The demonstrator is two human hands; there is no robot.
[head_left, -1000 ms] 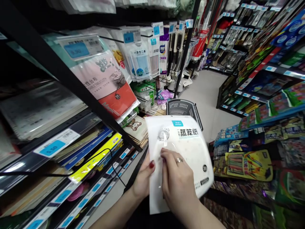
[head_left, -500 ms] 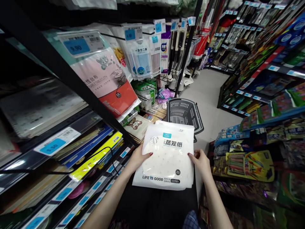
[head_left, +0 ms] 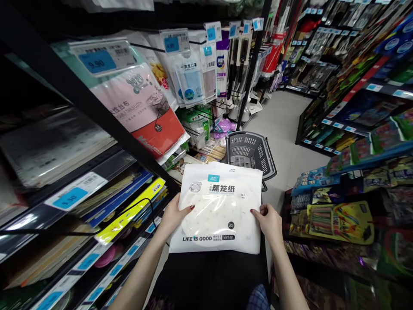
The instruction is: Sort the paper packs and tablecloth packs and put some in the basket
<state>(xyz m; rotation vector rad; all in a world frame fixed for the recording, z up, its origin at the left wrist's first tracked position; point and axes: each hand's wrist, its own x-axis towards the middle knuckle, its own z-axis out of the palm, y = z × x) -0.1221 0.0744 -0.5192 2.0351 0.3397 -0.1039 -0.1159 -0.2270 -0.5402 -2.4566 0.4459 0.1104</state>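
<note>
Grip: left hand [head_left: 172, 215] was clamped on left edge of front packet [head_left: 209, 215], right hand [head_left: 269, 219] on right edge of rear packet [head_left: 251, 232]. Packets overlapped, fanned sideways; basket [head_left: 241, 150] lay beyond. Further sliding apparently called for steady pinch both sides.

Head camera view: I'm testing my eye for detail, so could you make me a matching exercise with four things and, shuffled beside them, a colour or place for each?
Things:
1. overlapping packets
2. basket
3. tablecloth pack
4. price label reading 5.50

Colours and places:
A. grey, with slotted walls
B. blue and white, on a shelf edge
C. between the left hand and the right hand
D. pink and red, on the left side of the aisle

Pairs: 1-C, 2-A, 3-D, 4-B
</note>
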